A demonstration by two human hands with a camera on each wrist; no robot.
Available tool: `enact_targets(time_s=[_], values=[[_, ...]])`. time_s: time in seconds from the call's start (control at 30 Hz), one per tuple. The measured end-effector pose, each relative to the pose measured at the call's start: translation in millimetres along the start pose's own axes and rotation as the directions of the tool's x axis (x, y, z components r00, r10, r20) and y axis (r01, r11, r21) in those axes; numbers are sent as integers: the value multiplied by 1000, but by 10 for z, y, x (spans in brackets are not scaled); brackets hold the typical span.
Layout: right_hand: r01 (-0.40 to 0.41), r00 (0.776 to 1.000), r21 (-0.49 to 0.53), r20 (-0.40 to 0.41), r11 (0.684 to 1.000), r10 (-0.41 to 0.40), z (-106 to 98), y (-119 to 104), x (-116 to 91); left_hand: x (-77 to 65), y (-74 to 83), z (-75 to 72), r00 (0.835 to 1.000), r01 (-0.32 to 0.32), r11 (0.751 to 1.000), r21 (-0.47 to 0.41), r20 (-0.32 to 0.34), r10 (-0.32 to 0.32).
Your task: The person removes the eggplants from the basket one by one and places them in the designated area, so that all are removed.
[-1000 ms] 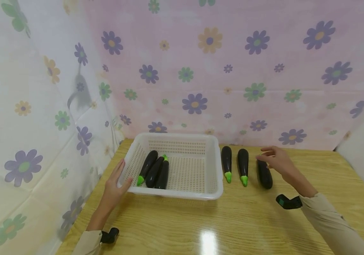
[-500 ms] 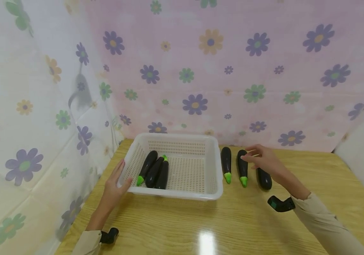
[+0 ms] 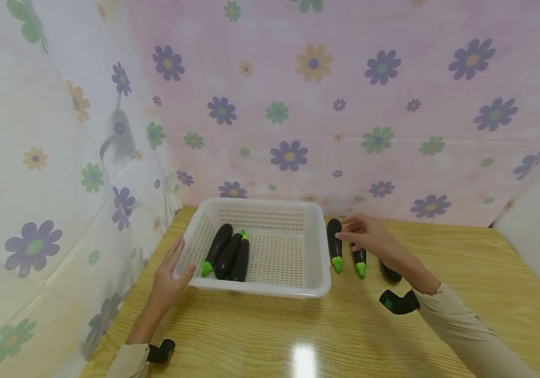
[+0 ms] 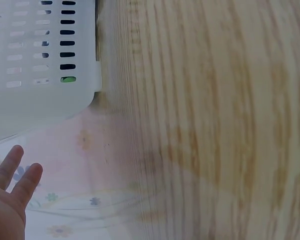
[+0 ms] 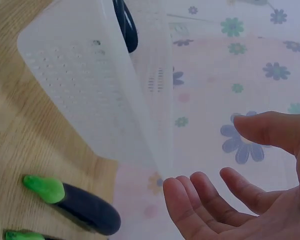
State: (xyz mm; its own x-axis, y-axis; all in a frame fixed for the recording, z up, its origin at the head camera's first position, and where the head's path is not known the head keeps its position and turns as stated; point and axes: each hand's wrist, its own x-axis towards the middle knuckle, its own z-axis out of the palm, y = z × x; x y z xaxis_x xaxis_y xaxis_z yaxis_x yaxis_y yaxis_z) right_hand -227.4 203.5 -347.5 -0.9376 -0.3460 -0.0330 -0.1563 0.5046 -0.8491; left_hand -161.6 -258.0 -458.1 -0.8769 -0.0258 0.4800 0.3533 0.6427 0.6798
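Note:
A white plastic basket (image 3: 272, 290) stands on the table with three dark eggplants in it, one of them the leftmost eggplant (image 3: 218, 247). My left hand (image 3: 168, 275) rests at the basket's front left corner, fingers straight along the outside and thumb at the rim. My right hand (image 3: 376, 244) hovers with loosely bent fingers and nothing in them, thumb apart. Its fingertips are beside the eggplant nearest the basket (image 3: 334, 239). Below the hand lies a second eggplant (image 3: 359, 260), partly hidden. A third eggplant (image 3: 390, 272) shows only its lower end past the wrist.
The wooden table (image 3: 251, 336) carries the basket near its back edge. A flowered cloth (image 3: 260, 121) hangs behind and at both sides. Black devices are strapped at both wrists, one being the right wrist device (image 3: 398, 302).
My right hand has moved left, from over the rightmost eggplant past the middle one to the one beside the basket. The left hand and the eggplants have stayed put.

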Motion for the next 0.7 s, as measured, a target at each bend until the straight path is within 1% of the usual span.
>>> enact_targets(time_s=[0.27, 0.43, 0.57, 0.7], values=[[-3, 1000, 5, 27, 1000, 3, 130, -97, 85, -28, -11, 2, 1000, -18, 1000, 1, -13, 18], [5, 999, 18, 42, 1000, -5, 192, -143, 139, -9, 8, -1, 999, -31, 999, -9, -16, 31], [14, 998, 29, 59, 999, -16, 248, -161, 209, 7, 30, -1, 999, -30, 1000, -10, -13, 30], [16, 995, 47, 95, 999, -20, 310, -196, 282, 4, 36, -4, 1000, -19, 1000, -4, -10, 19]])
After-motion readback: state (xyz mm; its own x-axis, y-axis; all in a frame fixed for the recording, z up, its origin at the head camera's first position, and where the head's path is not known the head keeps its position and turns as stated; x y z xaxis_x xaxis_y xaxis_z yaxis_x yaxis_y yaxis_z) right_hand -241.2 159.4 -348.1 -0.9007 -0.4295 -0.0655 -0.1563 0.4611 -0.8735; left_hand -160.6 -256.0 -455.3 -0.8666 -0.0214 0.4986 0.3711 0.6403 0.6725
